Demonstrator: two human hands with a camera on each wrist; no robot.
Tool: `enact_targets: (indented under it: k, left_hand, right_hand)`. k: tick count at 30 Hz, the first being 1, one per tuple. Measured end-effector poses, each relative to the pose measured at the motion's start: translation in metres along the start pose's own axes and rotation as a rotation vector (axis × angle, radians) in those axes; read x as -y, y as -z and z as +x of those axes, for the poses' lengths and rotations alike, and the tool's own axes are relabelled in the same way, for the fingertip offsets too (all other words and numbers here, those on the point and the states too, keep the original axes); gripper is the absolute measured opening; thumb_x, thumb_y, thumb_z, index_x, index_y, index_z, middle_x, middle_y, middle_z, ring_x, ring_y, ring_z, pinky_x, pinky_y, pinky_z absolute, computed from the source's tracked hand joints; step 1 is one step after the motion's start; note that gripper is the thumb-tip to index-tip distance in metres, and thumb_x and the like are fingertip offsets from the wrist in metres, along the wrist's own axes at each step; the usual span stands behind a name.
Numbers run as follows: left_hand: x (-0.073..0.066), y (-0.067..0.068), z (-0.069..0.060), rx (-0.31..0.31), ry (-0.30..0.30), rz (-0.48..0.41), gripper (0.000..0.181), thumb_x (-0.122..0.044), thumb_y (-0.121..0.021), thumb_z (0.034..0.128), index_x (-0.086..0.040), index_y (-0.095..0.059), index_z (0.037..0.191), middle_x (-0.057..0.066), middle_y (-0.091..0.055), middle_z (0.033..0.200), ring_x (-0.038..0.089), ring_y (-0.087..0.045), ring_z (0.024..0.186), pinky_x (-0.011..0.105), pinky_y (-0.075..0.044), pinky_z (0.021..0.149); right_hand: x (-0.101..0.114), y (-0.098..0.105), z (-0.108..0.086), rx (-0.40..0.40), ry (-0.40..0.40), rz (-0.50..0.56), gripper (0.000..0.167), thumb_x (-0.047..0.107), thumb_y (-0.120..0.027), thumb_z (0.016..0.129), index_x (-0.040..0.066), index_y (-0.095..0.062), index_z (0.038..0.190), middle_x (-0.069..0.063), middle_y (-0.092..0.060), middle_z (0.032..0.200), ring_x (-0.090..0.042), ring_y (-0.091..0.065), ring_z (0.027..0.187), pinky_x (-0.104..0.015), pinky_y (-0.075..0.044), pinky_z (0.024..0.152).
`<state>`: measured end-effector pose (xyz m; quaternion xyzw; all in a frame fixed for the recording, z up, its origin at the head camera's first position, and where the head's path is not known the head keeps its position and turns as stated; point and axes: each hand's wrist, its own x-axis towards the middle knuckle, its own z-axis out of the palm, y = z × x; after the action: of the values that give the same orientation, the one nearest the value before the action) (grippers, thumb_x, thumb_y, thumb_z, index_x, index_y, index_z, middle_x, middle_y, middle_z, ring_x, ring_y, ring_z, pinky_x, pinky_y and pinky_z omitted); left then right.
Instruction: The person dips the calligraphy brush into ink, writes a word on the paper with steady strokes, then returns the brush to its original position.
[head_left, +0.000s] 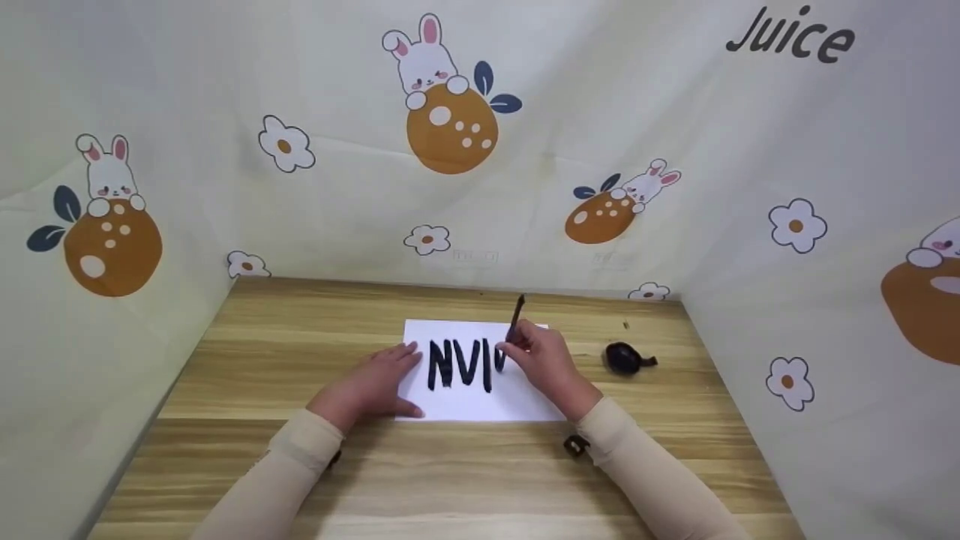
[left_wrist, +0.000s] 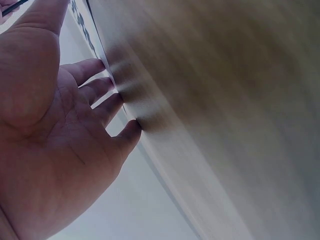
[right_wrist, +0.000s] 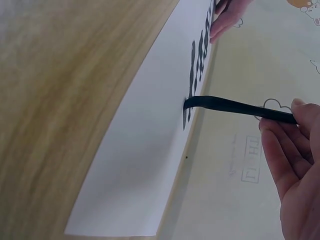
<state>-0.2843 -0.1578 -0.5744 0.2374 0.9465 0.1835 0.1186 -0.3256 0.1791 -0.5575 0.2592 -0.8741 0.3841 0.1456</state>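
Observation:
A white sheet of paper [head_left: 465, 408] lies on the wooden table, bearing thick black strokes [head_left: 465, 363] that read "NVI" plus a partial further letter. My right hand [head_left: 546, 364] pinches a dark paintbrush [right_wrist: 230, 106] between thumb and fingers. In the right wrist view the brush's bent black tip touches the paper at the newest stroke. My left hand [head_left: 375, 382] rests at the paper's left edge with fingers spread; in the left wrist view its fingertips [left_wrist: 131, 127] meet the surface. In the head view, the right hand covers part of the paper's right side.
To the right of the paper stands a small round black dish [head_left: 622, 358] with a short handle. Small black devices sit at both wrists, the right one [head_left: 576, 445] showing more. A cream cloth [head_left: 352, 195] printed with rabbits and oranges surrounds the table [head_left: 450, 480].

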Motion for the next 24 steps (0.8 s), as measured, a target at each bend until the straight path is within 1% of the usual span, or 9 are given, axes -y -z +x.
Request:
enact_targets:
  k: [3,6,11,18,24]
  left_hand:
    - [0.001,-0.001,0.001,0.003,-0.005,0.006,0.110,-0.057,-0.088,0.0902,0.000,-0.039,0.170,0.020,-0.027,0.180,0.045,-0.026,0.165,0.066,-0.025,0.132]
    - [0.002,-0.001,0.000,0.001,-0.016,-0.005,0.110,-0.055,-0.089,0.0898,0.002,-0.039,0.169,0.022,-0.028,0.179,0.046,-0.026,0.165,0.067,-0.025,0.131]
    - [0.000,0.001,0.000,0.007,-0.007,-0.008,0.110,-0.056,-0.089,0.0895,0.001,-0.039,0.169,0.021,-0.026,0.180,0.046,-0.025,0.165,0.066,-0.024,0.132]
    - [0.001,0.000,0.001,0.009,-0.002,0.000,0.111,-0.057,-0.089,0.0899,0.001,-0.038,0.170,0.021,-0.026,0.180,0.045,-0.024,0.166,0.065,-0.024,0.132]
    - [0.003,-0.001,0.002,0.003,-0.011,0.006,0.111,-0.058,-0.088,0.0898,0.002,-0.038,0.169,0.022,-0.027,0.180,0.045,-0.025,0.165,0.066,-0.024,0.132]
  right_hand:
    - [0.002,0.001,-0.002,0.002,0.011,-0.014,0.017,0.017,-0.086,0.099,0.011,-0.071,0.093,0.002,-0.076,0.085,-0.012,-0.074,0.081,-0.033,-0.065,0.073]
    - [0.004,0.002,-0.003,0.008,0.004,-0.014,0.018,0.019,-0.086,0.099,0.012,-0.071,0.093,0.003,-0.076,0.085,-0.012,-0.073,0.081,-0.033,-0.065,0.073]
    - [0.007,0.003,-0.006,0.024,-0.024,-0.004,0.017,0.021,-0.085,0.100,0.014,-0.071,0.093,0.007,-0.075,0.085,-0.008,-0.070,0.079,-0.030,-0.062,0.069]
    - [0.006,0.004,-0.010,0.027,-0.011,-0.014,0.018,0.021,-0.086,0.100,0.014,-0.071,0.092,0.008,-0.074,0.084,-0.007,-0.068,0.078,-0.029,-0.061,0.069]
    - [0.007,0.005,-0.013,0.032,-0.021,-0.005,0.017,0.023,-0.085,0.101,0.017,-0.072,0.092,0.010,-0.073,0.084,-0.006,-0.068,0.078,-0.029,-0.061,0.069]
